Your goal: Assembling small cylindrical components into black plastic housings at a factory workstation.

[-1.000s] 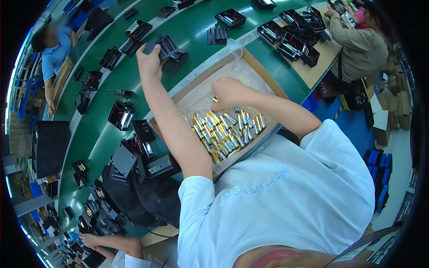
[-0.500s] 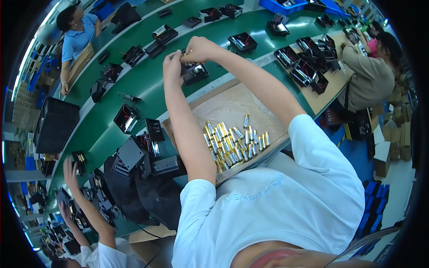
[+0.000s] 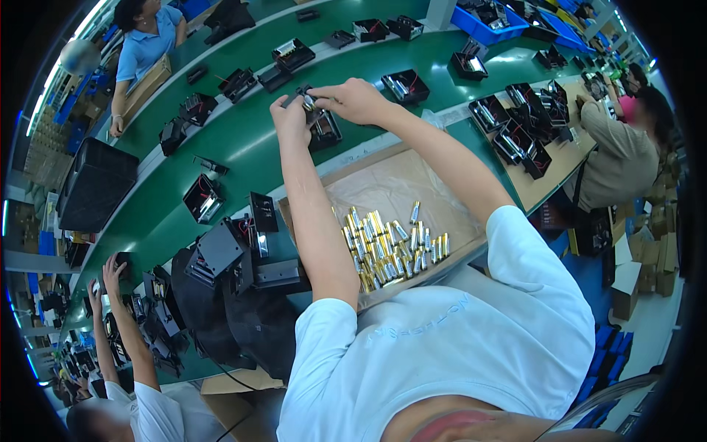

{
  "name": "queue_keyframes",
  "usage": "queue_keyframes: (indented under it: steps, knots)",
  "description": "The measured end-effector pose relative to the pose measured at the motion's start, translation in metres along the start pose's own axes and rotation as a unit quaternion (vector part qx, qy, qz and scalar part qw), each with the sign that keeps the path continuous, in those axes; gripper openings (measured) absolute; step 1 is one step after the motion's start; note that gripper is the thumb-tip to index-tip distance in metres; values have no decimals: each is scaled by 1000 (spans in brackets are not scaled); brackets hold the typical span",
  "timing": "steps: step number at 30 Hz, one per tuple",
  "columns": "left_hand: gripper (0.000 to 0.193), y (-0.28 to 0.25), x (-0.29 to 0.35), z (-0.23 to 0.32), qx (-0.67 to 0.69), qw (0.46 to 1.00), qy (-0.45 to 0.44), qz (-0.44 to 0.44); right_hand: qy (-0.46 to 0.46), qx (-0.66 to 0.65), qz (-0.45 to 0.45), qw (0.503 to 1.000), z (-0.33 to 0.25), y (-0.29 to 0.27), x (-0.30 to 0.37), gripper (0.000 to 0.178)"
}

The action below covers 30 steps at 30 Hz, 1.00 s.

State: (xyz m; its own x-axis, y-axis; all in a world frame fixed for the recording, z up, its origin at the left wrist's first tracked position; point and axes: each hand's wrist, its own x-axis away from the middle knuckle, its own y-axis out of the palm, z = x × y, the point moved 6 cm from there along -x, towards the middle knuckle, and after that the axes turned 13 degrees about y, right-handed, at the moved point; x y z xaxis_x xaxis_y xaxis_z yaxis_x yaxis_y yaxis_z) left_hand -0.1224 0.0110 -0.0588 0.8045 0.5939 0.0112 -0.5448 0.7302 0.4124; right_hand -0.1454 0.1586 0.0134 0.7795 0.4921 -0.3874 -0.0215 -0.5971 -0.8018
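Note:
Over the green bench, my left hand (image 3: 293, 124) is closed around a small black battery holder (image 3: 305, 94) with a silver cell showing in it. The fingers of my right hand (image 3: 359, 102) are closed at the holder's right side, at the cell; the fingertips are partly hidden. Just below the hands lies an open black plastic box (image 3: 325, 132), partly covered by my left hand and wrist. Between my forearms and my body, a shallow cardboard tray (image 3: 449, 177) lined with clear film carries many loose gold-and-silver batteries (image 3: 383, 250).
Several open black boxes with wires stand along the green bench (image 3: 254, 144). More black boxes (image 3: 515, 140) sit on a board at the right, beside a seated co-worker (image 3: 618, 147). Black casings (image 3: 221, 250) pile up left of the tray. Another co-worker's hands (image 3: 107, 280) reach in at left.
My hands have lifted slightly off the black box, with the battery holder now showing between them. At the left, the co-worker's two hands have come together. The whole view has shifted a little.

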Motion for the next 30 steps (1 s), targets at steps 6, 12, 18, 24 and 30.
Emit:
queue_keyframes:
  steps: [6,12,18,24,30]
  knots:
    - [56,17,13,22,-102,992,28,-75,56,74,78,993,-13,-14,-45,36]
    - [61,10,9,12,-32,997,13,-73,19,169,-48,984,-20,11,-62,38]
    - [60,-6,1,16,-65,996,44,-45,140,-65,-125,980,-4,26,-55,34]
    - [54,-15,7,33,-257,958,128,-23,161,-166,-121,965,-2,41,-36,43]
    - [48,-28,14,70,-669,733,111,48,-69,336,-96,935,7,49,19,51]
